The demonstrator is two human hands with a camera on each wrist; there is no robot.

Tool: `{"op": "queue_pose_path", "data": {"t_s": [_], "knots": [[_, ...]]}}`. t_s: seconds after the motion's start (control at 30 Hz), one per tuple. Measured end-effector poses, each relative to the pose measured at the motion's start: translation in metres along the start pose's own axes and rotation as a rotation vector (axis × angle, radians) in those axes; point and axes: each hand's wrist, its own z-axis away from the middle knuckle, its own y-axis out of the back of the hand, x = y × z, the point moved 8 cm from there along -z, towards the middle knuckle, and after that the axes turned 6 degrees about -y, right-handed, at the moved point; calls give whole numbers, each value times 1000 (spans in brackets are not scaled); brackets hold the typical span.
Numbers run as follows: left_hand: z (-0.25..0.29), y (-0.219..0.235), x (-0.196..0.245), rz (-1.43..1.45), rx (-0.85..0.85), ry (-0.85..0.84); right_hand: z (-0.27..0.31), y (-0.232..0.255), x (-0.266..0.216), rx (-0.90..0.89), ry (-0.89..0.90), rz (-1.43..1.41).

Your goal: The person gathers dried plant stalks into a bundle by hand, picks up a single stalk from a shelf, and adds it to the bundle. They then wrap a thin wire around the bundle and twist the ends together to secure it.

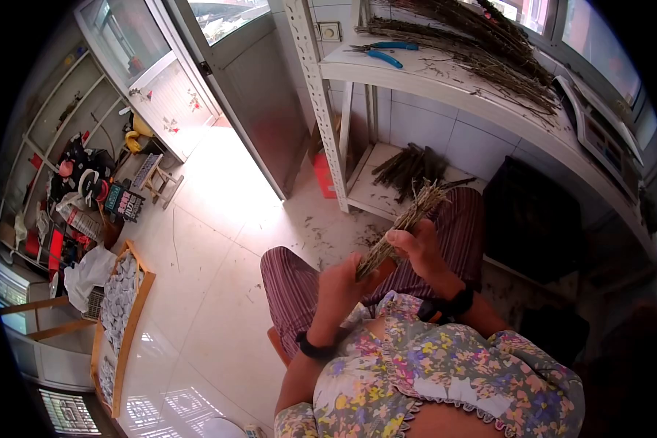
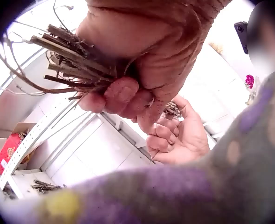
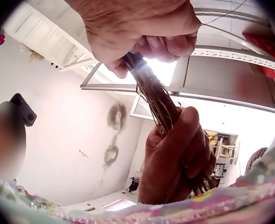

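A bundle of thin dry twigs (image 1: 409,219) slants across the person's lap, gripped by both hands. Curled around its lower end is the left hand (image 1: 338,290). In the left wrist view, cut stem ends (image 2: 65,60) and a few thin curly tendrils stick out past that fist. The right hand (image 1: 422,252) holds the bundle farther up, its thumb lying along the twigs. In the right wrist view the bare middle of the bundle (image 3: 156,95) shows between the right hand (image 3: 142,32) above and the left hand (image 3: 174,158) below.
Blue-handled pliers (image 1: 387,52) and a long heap of twigs (image 1: 482,51) lie on the white shelf (image 1: 445,80). More short bundles (image 1: 412,168) sit on the lower shelf. Plant scraps (image 1: 321,233) litter the floor. A black box (image 1: 536,219) stands at right.
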Motion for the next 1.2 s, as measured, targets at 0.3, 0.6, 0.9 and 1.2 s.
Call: {"op": "queue_pose_path", "data": {"t_s": [0.3, 0.6, 0.9, 1.2], "knots": [[5, -12, -6, 497, -150, 87, -2, 2, 0, 1, -5, -10], [10, -17, -37, 608, 50, 280, -3, -22, 10, -345, -21, -326], [10, -15, -31, 955, 91, 419, 14, -39, 10, -427, 70, -40], [6, 9, -22, -153, 245, 107, 34, -64, -25, -502, 332, 339]]}}
